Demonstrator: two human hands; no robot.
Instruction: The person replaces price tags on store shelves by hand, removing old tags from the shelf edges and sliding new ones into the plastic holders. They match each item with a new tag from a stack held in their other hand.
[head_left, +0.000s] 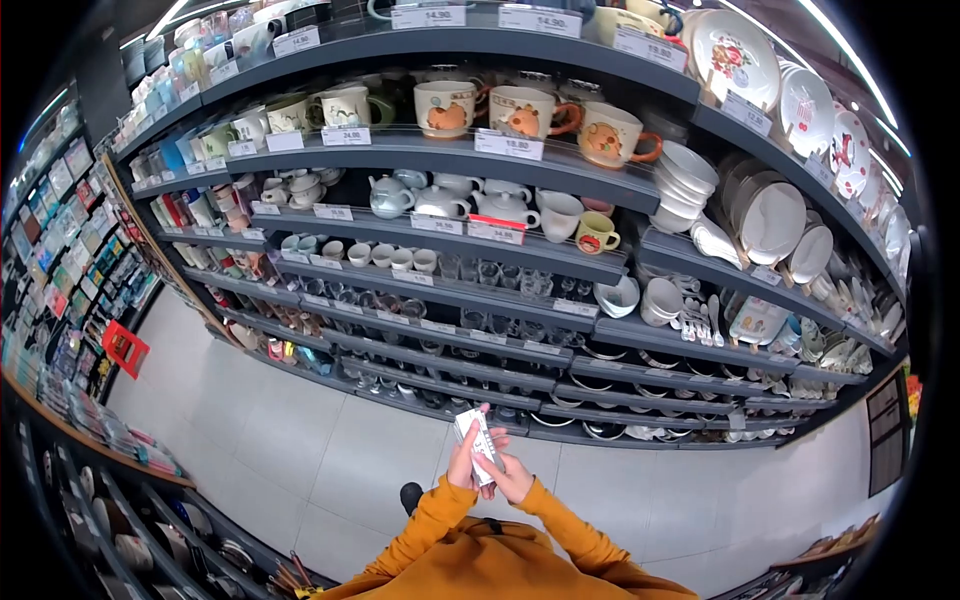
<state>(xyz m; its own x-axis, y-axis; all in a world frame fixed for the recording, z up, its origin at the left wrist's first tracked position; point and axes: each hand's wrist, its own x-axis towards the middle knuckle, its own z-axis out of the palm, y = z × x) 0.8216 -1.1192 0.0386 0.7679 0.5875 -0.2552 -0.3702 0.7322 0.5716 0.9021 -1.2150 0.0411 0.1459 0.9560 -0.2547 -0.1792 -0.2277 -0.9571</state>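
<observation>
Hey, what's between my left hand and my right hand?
In the head view, a white item with dark print lies between the left hand and right hand, touching both.

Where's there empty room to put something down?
The pale grey tiled floor has bare patches either side of the mustard-yellow sleeves, in front of the long dark shelves. Those shelves are crowded with round white plates and cream mugs with orange cartoon faces.

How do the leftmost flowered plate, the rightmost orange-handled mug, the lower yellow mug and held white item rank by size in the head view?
1. Flowered plate
2. Orange-handled mug
3. Yellow mug and white item: too alike to rank
</observation>
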